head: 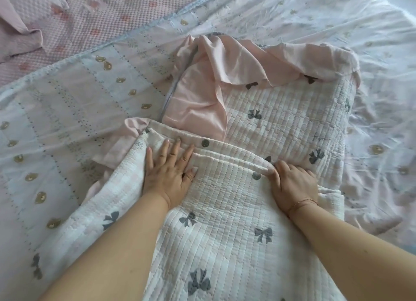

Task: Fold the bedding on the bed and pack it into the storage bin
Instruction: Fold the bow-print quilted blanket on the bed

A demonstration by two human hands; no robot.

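A white quilted cover (225, 210) with grey bows and a pink ruffled edge lies partly folded in front of me on the bed. Its near half is folded over, with the folded edge running across the middle. My left hand (168, 167) lies flat on that edge, fingers straight and spread, pressing it down. My right hand (292, 181) rests at the right end of the fold, with its fingers curled round the folded edge. A pink lining (202, 93) with a zip shows at the cover's far end. No storage bin is in view.
Under the cover spreads a pale quilt (78, 102) with small bear prints and a lace edge. A pink dotted mattress pad (94, 19) lies at the far left, with a pink pillow corner (15, 14) on it. Rumpled white sheet (371, 41) fills the right side.
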